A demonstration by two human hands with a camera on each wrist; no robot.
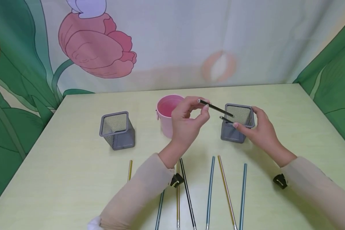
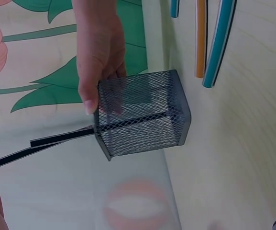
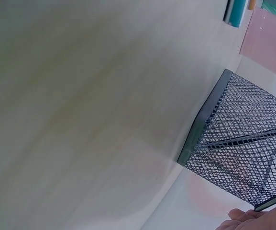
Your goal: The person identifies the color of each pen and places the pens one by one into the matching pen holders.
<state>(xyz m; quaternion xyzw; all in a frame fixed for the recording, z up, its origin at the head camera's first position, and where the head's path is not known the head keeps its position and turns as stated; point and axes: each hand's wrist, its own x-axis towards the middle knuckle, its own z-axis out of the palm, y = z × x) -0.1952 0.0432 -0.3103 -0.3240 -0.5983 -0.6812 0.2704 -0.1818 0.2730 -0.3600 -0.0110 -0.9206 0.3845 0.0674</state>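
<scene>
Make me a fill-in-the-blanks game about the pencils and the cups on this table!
The left hand pinches a ___ pencil.
The right hand grips a gray ___ holder.
The round cup behind the left hand is ___.
Another mesh holder stands on the table's ___ side.

Missing words: black; mesh; pink; left

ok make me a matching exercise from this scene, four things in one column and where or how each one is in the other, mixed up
Things:
1. black pencil
2. pink cup
3. right mesh holder
4. left mesh holder

Places or states:
a. stands alone on the table's left part, untouched
b. pinched by the left hand, tip going into a holder
c. steadied by the right hand
d. stands partly behind the left hand

Pairs: 1-b, 2-d, 3-c, 4-a
</scene>
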